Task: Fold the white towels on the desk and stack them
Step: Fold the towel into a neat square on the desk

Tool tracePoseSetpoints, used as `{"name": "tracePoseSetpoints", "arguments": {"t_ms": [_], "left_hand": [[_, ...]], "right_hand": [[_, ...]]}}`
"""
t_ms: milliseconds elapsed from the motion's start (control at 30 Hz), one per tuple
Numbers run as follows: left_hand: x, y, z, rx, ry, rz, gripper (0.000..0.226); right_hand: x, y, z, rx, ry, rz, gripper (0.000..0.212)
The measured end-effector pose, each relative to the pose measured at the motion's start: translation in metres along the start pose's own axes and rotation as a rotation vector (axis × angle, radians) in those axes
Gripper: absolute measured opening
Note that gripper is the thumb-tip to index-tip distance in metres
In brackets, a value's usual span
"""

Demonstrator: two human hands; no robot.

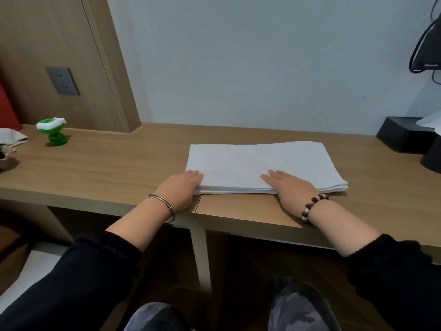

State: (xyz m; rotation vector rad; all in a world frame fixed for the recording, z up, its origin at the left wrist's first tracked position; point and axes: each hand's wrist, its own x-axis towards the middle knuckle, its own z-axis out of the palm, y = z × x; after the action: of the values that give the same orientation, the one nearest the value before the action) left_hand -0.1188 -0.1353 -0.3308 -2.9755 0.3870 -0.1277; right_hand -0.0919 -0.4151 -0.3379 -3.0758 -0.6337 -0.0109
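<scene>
Flat, palms down, left hand [182, 188] and right hand [290, 185] rest on the folded towel [257, 158]

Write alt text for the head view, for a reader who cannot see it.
Left hand and right hand lie flat on the near edge of a folded white towel on a wooden desk. A green toy stands far left.
</scene>
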Motion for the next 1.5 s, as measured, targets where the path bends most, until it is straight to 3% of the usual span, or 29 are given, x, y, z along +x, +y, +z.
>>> {"name": "tracePoseSetpoints", "arguments": {"t_ms": [233, 467, 667, 833, 967, 1067, 1267, 1400, 1500], "left_hand": [[-0.005, -0.002, -0.008, 0.176, 0.009, 0.031, 0.039], [-0.011, 0.002, -0.001, 0.161, -0.031, 0.035, 0.048], [-0.014, 0.004, -0.007, 0.125, -0.157, -0.008, 0.056], [0.016, 0.039, -0.010, -0.014, -0.022, 0.070, 0.055], [0.042, 0.075, -0.002, -0.112, -0.148, 0.136, 0.060], [0.049, 0.074, 0.006, -0.133, -0.153, 0.103, 0.059], [0.050, 0.067, 0.011, -0.152, -0.135, 0.099, 0.055], [0.048, 0.072, 0.012, -0.147, -0.139, 0.080, 0.058], [0.046, 0.073, 0.012, -0.155, -0.155, 0.093, 0.060]], "right_hand": [[0.003, 0.002, 0.006, 0.018, 0.002, 0.028, 0.067], [0.003, 0.001, 0.005, 0.027, -0.004, 0.029, 0.069], [0.001, 0.003, 0.005, 0.011, -0.019, 0.008, 0.071], [0.001, -0.002, 0.001, -0.034, -0.031, -0.005, 0.065], [-0.004, -0.003, -0.002, -0.018, -0.024, -0.002, 0.061], [-0.010, -0.002, -0.003, -0.017, -0.053, 0.071, 0.061], [-0.029, 0.031, -0.008, -0.071, -0.033, 0.421, 0.048], [-0.027, 0.025, -0.017, -0.078, -0.048, 0.483, 0.035], [-0.008, 0.017, -0.029, 0.081, 0.104, 0.420, 0.033]]}}
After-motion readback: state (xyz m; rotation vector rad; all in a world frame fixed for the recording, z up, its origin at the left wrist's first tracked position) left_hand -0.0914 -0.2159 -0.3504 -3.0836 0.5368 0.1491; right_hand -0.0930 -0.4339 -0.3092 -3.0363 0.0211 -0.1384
